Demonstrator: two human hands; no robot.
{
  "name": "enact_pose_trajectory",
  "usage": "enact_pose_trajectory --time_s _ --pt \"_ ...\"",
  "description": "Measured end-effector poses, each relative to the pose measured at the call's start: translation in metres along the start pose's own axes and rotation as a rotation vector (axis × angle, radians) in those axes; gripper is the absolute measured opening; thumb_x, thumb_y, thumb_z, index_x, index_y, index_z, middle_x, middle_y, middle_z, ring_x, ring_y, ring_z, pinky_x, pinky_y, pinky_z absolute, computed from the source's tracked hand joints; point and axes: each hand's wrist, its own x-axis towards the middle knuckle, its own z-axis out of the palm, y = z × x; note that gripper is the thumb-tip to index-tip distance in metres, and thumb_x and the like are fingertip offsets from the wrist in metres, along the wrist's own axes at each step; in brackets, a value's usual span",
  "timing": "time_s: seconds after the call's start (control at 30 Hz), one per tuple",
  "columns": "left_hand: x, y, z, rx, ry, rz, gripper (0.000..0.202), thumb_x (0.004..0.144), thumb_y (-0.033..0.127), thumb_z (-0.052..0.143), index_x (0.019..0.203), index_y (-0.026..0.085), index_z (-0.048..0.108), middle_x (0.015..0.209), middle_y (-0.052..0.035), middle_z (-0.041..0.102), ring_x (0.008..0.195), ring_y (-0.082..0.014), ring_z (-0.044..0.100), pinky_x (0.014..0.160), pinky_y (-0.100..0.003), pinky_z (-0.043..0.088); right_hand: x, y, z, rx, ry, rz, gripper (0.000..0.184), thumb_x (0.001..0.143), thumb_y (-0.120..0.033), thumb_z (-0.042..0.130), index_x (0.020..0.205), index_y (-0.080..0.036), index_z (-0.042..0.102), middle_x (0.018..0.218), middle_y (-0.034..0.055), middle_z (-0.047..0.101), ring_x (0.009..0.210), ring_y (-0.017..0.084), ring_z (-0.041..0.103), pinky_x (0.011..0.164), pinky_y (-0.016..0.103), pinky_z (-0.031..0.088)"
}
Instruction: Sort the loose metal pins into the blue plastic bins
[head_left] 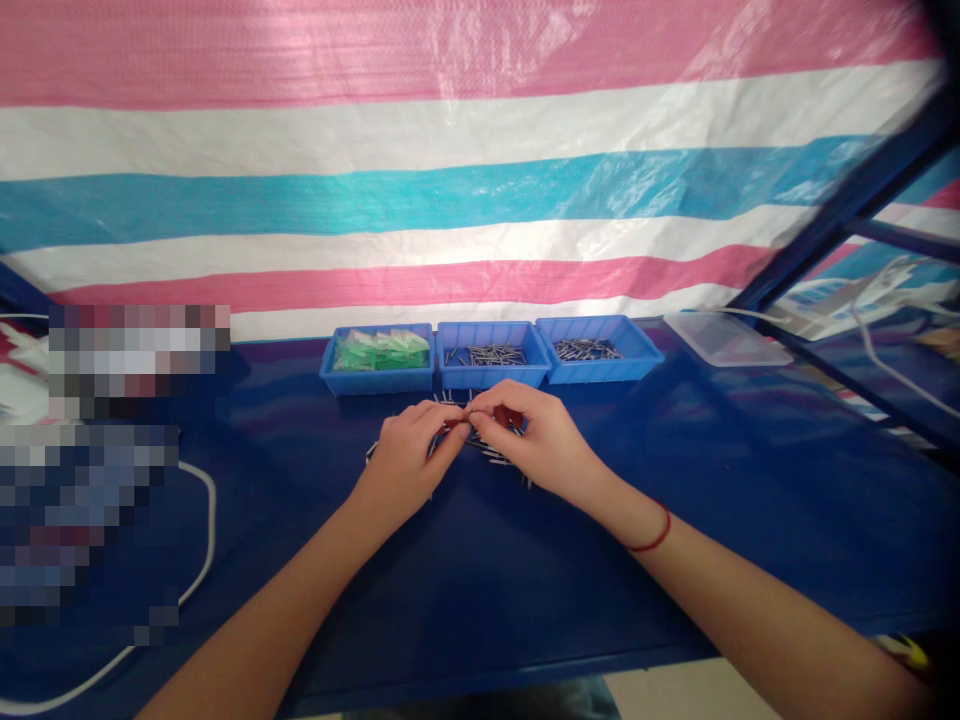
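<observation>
Over the middle of the dark blue table, my left hand (pixel 412 445) and my right hand (pixel 536 435) meet with their fingertips together. Both are closed in a pinch. Whatever lies between the fingertips is too small and too covered to name. Beneath and around them, loose thin metal screws or nails (pixel 496 459) are scattered on the table, partly hidden by the hands. Just beyond stand three blue bins in a row. Green and clear small plastic pieces (pixel 382 350) fill the left bin (pixel 379 383). Similar metal fasteners lie in the middle bin (pixel 491 376) and the right bin (pixel 604 371).
A clear plastic lid (pixel 727 340) lies right of the bins. A white cable (pixel 211 510) curves over the table's left side, near blurred-out items. Striped plastic sheeting (pixel 450 200) hangs behind, and a dark blue metal frame (pixel 840 220) rises at the right.
</observation>
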Motion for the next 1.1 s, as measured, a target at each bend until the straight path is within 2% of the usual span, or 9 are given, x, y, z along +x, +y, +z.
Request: enact_pose_trajectory --time_s 0.3,0.5,0.7,0.77,0.83,0.93,1.03,1.1 --pt "0.0 0.001 -0.001 -0.028 0.035 0.019 0.016 0.091 0.03 0.051 0.095 0.02 0.062 0.094 -0.004 0.067 0.089 -0.0177 0.062 0.074 -0.028 0.045 0.0 -0.007 -0.002 0.017 0.001 -0.019 0.009 0.08 -0.015 0.057 0.078 -0.02 0.064 0.079 0.0025 0.066 0.066 0.013 0.053 0.061 0.027 0.044" --pt "0.0 0.001 -0.004 -0.068 0.18 0.043 0.009 0.086 0.028 0.058 0.086 0.019 0.059 0.087 -0.0023 0.064 0.082 -0.0151 0.06 0.075 -0.026 0.046 0.001 -0.004 -0.004 0.045 0.054 0.049 0.008 0.08 -0.02 0.059 0.082 -0.019 0.066 0.078 0.0032 0.066 0.061 0.012 0.051 0.057 0.027 0.043" --pt "0.0 0.002 -0.008 -0.049 0.262 0.05 0.013 0.086 0.032 0.059 0.085 0.019 0.058 0.088 -0.0025 0.063 0.084 -0.0159 0.059 0.08 -0.029 0.045 0.004 0.0 -0.003 0.113 -0.071 0.122 0.015 0.082 -0.029 0.058 0.084 -0.018 0.069 0.081 0.0039 0.068 0.063 0.012 0.054 0.058 0.027 0.044" --pt "0.0 0.001 -0.008 -0.05 0.262 0.03 0.017 0.086 0.035 0.06 0.092 0.02 0.058 0.091 -0.0023 0.063 0.084 -0.0158 0.06 0.08 -0.029 0.046 0.007 0.003 -0.006 0.154 -0.096 0.144 0.019 0.083 -0.033 0.057 0.083 -0.018 0.069 0.082 0.004 0.068 0.068 0.014 0.057 0.061 0.027 0.045" --pt "0.001 -0.001 -0.007 -0.047 0.23 -0.013 0.027 0.085 0.039 0.059 0.105 0.021 0.056 0.095 -0.0024 0.064 0.081 -0.0154 0.06 0.078 -0.029 0.047 0.012 0.009 -0.016 0.161 -0.03 0.18 0.023 0.083 -0.037 0.057 0.082 -0.018 0.07 0.08 0.0039 0.068 0.069 0.015 0.058 0.061 0.028 0.046" --pt "0.001 -0.002 -0.005 0.015 0.147 -0.024 0.033 0.087 0.038 0.057 0.115 0.02 0.054 0.097 -0.0036 0.064 0.082 -0.0171 0.059 0.077 -0.031 0.047 0.02 0.022 -0.05 0.003 0.244 0.224 0.023 0.082 -0.036 0.055 0.08 -0.017 0.069 0.077 0.004 0.068 0.065 0.015 0.057 0.06 0.028 0.045" --pt "0.0 -0.003 -0.004 0.15 0.076 0.027 0.02 0.088 0.032 0.054 0.102 0.02 0.06 0.095 -0.0046 0.065 0.088 -0.0202 0.058 0.08 -0.033 0.044 0.022 0.04 -0.095 -0.415 0.551 0.294 0.023 0.081 -0.034 0.052 0.079 -0.017 0.069 0.068 0.0038 0.065 0.063 0.017 0.058 0.06 0.029 0.043" --pt "-0.001 -0.003 -0.004 0.254 0.022 0.041 0.016 0.088 0.031 0.054 0.094 0.02 0.063 0.094 -0.0051 0.066 0.089 -0.0211 0.057 0.079 -0.034 0.042 0.02 0.052 -0.119 -0.59 0.579 0.372 0.023 0.079 -0.033 0.052 0.074 -0.017 0.069 0.061 0.0045 0.062 0.061 0.019 0.058 0.061 0.032 0.042"
